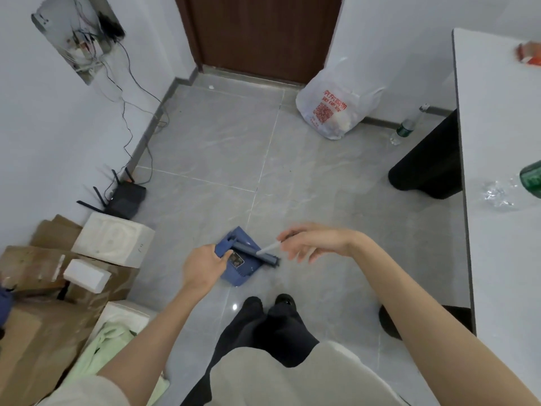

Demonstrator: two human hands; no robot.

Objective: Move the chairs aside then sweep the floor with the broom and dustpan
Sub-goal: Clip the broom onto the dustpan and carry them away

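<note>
One dustpan [237,275] gripped by left hand [205,266] | one broom [268,248] pinched by right hand [311,241]

- left hand [205,266] grips handle of blue dustpan [234,278]
- right hand [314,241] holds white handle of broom [268,249], probably a fingertip pinch; blurred
- grey broom head lies across dustpan
- white plastic bag [330,106] beside brown door [263,33]

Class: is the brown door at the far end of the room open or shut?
Shut: the door fills the doorway, with no gap showing at its sides or along the floor.
</note>
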